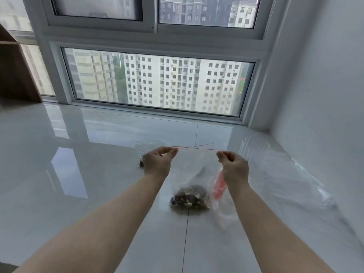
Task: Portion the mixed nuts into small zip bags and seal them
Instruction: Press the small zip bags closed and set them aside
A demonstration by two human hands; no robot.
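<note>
Left hand (157, 162) & right hand (233, 164) each pinch a top corner of the clear small zip bag w/ red seal strip (197, 166), held up btwn them. Brown mixed nuts (190, 198) sag at bag bottom, below hands.

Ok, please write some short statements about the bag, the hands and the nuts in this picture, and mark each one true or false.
1. Both hands pinch the top edge of the zip bag. True: left hand, right hand.
2. The nuts lie at the bottom of the bag. True.
3. The bag's zip strip is blue. False: it is red.
4. The left hand holds a spoon. False: it holds only the bag.
5. A window is behind the hands. True.
</note>
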